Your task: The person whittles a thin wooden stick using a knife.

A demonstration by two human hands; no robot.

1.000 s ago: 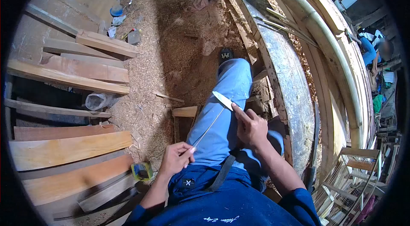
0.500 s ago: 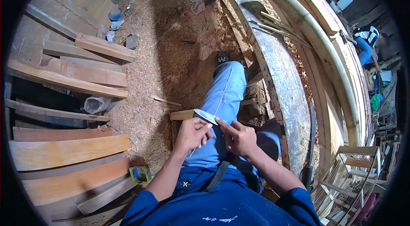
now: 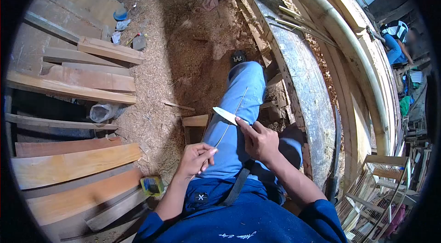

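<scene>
My left hand is closed on the near end of a thin, straight stick, pinched between thumb and fingers. The stick slants up and away over the blue jeans on my leg. My right hand is wrapped round the handle of a knife, its index finger stretched along the blade. The pale blade points left and crosses the stick near its middle. From here I cannot tell whether blade and stick touch. The knife's handle is hidden in my fingers.
A long worn wooden bench runs along my right, with thin sticks and a thick bamboo pole beside it. Boards lie stacked at left. Shavings cover the floor. Another person is at far right.
My left hand has drawn back toward my body, and the stick has slid back with it. The blade is now farther from my left hand; my right hand has barely moved.
</scene>
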